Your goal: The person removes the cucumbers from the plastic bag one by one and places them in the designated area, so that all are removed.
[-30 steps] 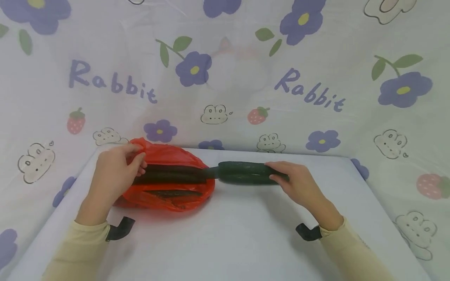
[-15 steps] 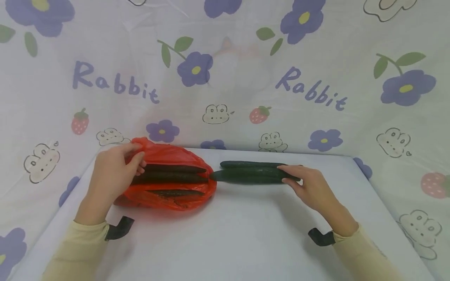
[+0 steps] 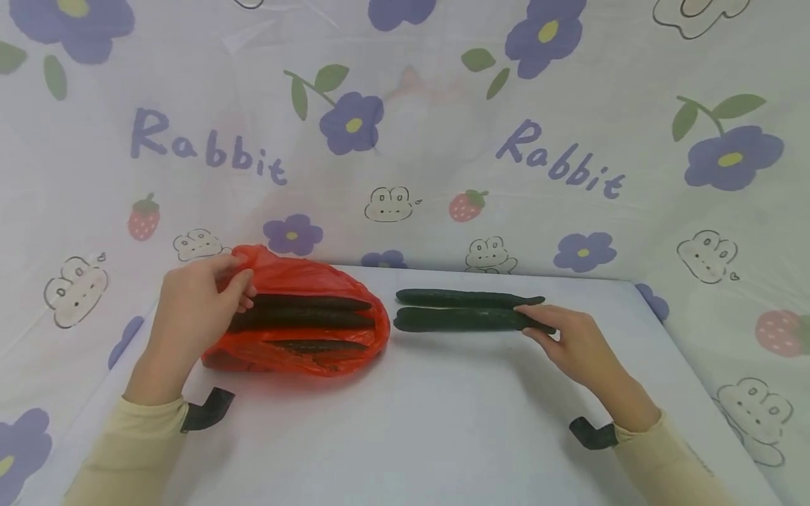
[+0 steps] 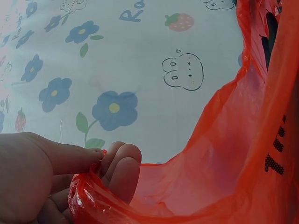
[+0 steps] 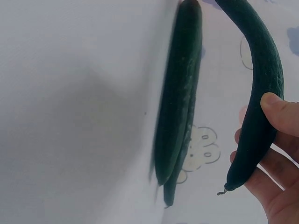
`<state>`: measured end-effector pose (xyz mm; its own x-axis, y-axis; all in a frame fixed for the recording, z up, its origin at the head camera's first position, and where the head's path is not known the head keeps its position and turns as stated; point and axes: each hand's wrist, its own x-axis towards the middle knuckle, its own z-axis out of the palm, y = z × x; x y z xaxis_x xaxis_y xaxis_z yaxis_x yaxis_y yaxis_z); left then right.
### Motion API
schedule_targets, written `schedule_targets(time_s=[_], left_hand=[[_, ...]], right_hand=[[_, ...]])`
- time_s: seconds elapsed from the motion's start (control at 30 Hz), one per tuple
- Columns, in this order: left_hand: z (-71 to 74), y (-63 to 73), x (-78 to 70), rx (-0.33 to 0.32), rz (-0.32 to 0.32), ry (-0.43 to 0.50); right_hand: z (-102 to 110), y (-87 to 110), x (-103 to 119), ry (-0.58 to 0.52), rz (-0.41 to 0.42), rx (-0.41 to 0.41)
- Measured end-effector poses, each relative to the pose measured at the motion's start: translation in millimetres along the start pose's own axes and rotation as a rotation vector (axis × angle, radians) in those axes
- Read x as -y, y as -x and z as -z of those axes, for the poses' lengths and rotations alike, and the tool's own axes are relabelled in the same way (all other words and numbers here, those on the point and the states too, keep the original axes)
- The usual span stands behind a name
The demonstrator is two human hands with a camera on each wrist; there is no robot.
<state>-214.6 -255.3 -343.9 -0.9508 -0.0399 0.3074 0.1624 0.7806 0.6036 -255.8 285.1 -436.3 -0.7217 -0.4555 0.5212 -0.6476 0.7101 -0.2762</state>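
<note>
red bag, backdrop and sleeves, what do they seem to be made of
Red bag: thin plastic film, fairly glossy; it crinkles and catches highlights in the left wrist view.
Backdrop: smooth printed sheeting with faint creases; cloth or plastic, I can't tell.
Sleeves: probably soft matte fabric, judging by slight folds and no shine; fibre unclear.

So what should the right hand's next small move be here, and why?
Probably lower the held cucumber onto the table, alongside the other cucumbers. The right hand grips it near one end, it looks raised above those lying there, and its far end seems just clear of the red bag, whose edge the left hand pinches.
</note>
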Motion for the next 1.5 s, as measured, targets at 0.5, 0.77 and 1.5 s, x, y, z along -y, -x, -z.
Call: schedule_targets(time_s=[0.5, 0.77, 1.5], left_hand=[[5.7, 2.9, -0.5, -0.026, -0.021, 0.009], [5.4, 2.6, 0.1, -0.037, -0.023, 0.004], [4.9, 4.5, -1.0, -0.029, -0.019, 0.008]], right_hand=[[-11, -0.2, -10, 0.003, 0.007, 0.061], [-16, -1.2, -20, -0.004, 0.002, 0.129], [-25, 1.3, -33, 0.032, -0.169, 0.344]])
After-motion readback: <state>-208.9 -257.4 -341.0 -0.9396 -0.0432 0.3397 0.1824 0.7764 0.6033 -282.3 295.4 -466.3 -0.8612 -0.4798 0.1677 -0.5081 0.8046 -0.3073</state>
